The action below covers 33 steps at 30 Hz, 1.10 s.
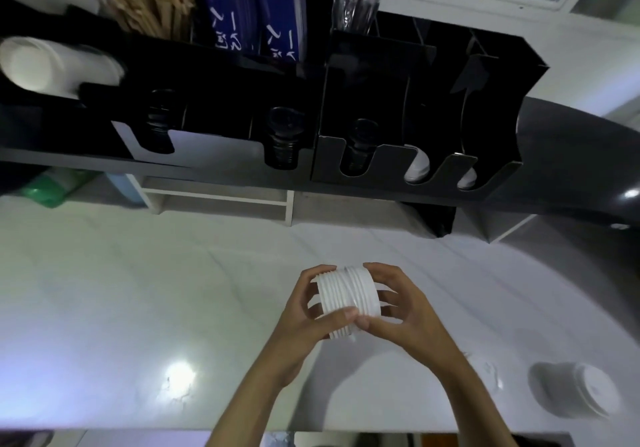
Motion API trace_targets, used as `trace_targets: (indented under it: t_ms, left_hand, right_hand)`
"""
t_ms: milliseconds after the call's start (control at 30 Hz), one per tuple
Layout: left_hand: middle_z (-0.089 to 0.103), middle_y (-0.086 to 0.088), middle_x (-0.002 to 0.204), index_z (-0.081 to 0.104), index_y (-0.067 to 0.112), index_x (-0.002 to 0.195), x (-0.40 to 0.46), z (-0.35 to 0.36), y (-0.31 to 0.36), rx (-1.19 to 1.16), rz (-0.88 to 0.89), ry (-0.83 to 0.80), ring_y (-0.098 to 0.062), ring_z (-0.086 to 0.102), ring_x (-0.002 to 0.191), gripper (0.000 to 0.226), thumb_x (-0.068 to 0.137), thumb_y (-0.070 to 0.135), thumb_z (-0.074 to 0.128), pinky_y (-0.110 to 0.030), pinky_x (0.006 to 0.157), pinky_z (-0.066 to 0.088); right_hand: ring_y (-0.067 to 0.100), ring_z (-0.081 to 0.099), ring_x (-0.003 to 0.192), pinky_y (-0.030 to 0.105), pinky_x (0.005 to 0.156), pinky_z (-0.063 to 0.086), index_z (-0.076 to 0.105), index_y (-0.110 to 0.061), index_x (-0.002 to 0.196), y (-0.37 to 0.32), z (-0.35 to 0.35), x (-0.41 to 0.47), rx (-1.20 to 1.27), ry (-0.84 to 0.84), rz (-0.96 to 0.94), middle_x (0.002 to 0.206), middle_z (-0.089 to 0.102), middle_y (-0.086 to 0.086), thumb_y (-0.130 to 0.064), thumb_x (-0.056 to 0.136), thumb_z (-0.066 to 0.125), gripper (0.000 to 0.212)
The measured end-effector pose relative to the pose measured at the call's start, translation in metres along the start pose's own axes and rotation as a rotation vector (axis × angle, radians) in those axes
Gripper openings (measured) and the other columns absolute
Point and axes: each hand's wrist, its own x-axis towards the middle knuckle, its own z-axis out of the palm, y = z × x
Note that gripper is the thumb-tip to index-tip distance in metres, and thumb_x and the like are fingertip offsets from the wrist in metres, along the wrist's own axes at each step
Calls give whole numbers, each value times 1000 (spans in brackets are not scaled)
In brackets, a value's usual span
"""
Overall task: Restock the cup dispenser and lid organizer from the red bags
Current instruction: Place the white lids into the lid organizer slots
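Stack of white ribbed plastic lids (348, 303): held sideways above white marble bench (138, 291), left hand (308, 311) and right hand (398, 308) each in clamped grip on it; black slotted lid organizer (398, 156) beyond.

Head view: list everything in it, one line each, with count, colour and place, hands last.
Lid stack: one, white, held over the counter, centre.
Counter: one, pale, glossy, below the organizer.
Lid organizer: one, black, along the top.
Black lid stacks: three, black, in the organizer's front slots.
White lids: two small lots, white, in the right slots.
Cup stacks: two, white, lying at upper left.
Wooden stirrers: one bunch, tan, top compartment.
Blue packets: two, blue, top centre.
Lidded stack: one, white, on the counter, lower right.
Left hand: fingers grip the lid stack.
Right hand: fingers grip its other end.
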Motion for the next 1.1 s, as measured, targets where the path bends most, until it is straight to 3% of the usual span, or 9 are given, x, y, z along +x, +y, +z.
trace_targets:
  t_ms: [100,367,633,733,1100]
  left_hand:
    - [65,16,124,57,48,127,2,-4,3,46,14,-24,-13,64,117,68,69,39,92,-37,85,63]
    - [60,17,132,52,48,133,11,10,15,137,105,-52,-4,60,119,77,66,47,91,-37,92,61]
    - [63,21,124,51,48,132,23,41,26,151,147,7,-2,62,115,76,65,50,87,-31,83,61]
    - [62,19,124,48,38,139,28,48,32,193,157,-44,-3,62,116,84,66,48,87,-29,83,61]
    - [64,20,125,54,52,128,47,86,48,290,206,-62,1,62,115,71,67,50,88,-34,87,62]
  right_hand:
    - [18,69,120,32,88,62,56,-29,140,-4,-2,0,6,-2,1,136,65,-12,-24,76,94,74]
    - [21,63,128,37,94,61,55,-37,135,-8,-20,5,22,-4,-48,141,59,-12,-26,74,96,75]
    - [23,62,128,42,93,61,54,-36,133,-11,-49,10,94,-25,-85,140,57,-12,-26,72,96,75]
    - [20,62,129,38,94,60,54,-36,135,-10,-64,11,93,-31,-87,139,59,-13,-21,74,97,76]
    - [8,60,129,28,94,60,52,-50,130,-4,-96,16,7,41,-153,137,59,-22,-33,70,98,78]
